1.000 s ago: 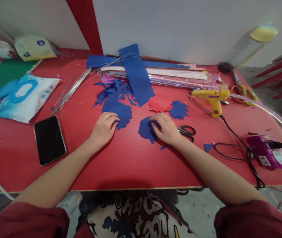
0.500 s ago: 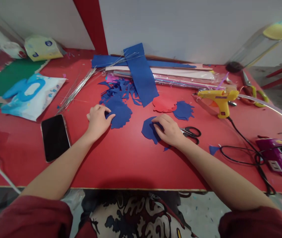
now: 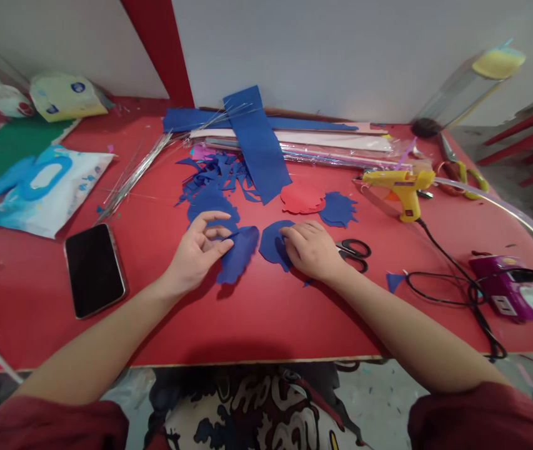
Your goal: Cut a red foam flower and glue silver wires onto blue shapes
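Observation:
My left hand [image 3: 198, 252] pinches the edge of a blue paper cutout [image 3: 240, 253] between thumb and fingers and holds it lifted just above the red table [image 3: 257, 312]. My right hand [image 3: 312, 249] lies curled on a second blue cutout [image 3: 272, 244], pressing it to the table. More blue cutouts [image 3: 210, 203] and blue scraps [image 3: 219, 170] lie just behind my left hand. A red cutout [image 3: 302, 197] and another blue one [image 3: 338, 209] sit behind my right hand. Black-handled scissors [image 3: 354, 251] rest beside my right wrist.
A yellow glue gun [image 3: 402, 187] stands at the right, its black cord [image 3: 453, 281] running to a purple power strip [image 3: 512, 294]. A phone [image 3: 94, 269] lies at the left. A long blue strip [image 3: 257, 140] and paper sheets lie along the wall. A printed bag [image 3: 44, 187] sits far left.
My left hand has picked a blue cutout off the pile and drawn it toward me and to the right, near the piece under my right hand. My right hand has stayed put.

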Demonstrator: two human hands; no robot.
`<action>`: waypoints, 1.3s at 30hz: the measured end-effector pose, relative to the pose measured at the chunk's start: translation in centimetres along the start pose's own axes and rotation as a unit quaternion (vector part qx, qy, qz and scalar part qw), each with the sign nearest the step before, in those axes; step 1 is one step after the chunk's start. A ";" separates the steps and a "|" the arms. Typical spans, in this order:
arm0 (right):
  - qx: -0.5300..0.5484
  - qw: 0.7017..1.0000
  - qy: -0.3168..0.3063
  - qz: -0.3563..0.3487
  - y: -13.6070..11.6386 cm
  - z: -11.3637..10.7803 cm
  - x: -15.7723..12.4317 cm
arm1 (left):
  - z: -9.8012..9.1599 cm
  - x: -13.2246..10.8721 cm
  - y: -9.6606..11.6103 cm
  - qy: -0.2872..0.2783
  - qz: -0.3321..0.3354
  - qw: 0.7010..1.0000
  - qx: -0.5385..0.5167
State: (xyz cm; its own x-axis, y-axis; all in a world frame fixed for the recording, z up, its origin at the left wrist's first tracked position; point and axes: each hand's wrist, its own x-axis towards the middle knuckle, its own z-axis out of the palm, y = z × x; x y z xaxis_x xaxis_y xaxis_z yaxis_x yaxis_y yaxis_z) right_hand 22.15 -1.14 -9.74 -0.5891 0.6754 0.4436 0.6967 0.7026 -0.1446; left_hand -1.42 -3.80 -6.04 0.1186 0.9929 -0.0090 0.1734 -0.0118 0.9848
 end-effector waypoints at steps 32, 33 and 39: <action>0.061 0.998 -0.016 -0.003 0.5 0.1 0.2 | 3.9 -4.3 -1.1 -0.264 0.326 0.759 0.498; 0.068 0.998 -0.015 -0.009 0.5 0.1 0.2 | 4.0 -4.2 -1.3 -0.252 0.327 0.765 0.494; 0.095 0.995 -0.013 -0.026 0.3 0.2 0.4 | 4.4 -2.8 -2.1 -0.178 0.304 0.798 0.488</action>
State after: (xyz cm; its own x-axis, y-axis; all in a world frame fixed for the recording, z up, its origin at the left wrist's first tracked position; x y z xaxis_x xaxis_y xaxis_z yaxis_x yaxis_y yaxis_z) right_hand 22.06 -0.60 -9.79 -0.6346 0.6404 0.4326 0.5762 0.7651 -0.2874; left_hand 2.16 -7.10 -8.82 0.7118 0.6735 0.1993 0.6364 -0.7385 0.2229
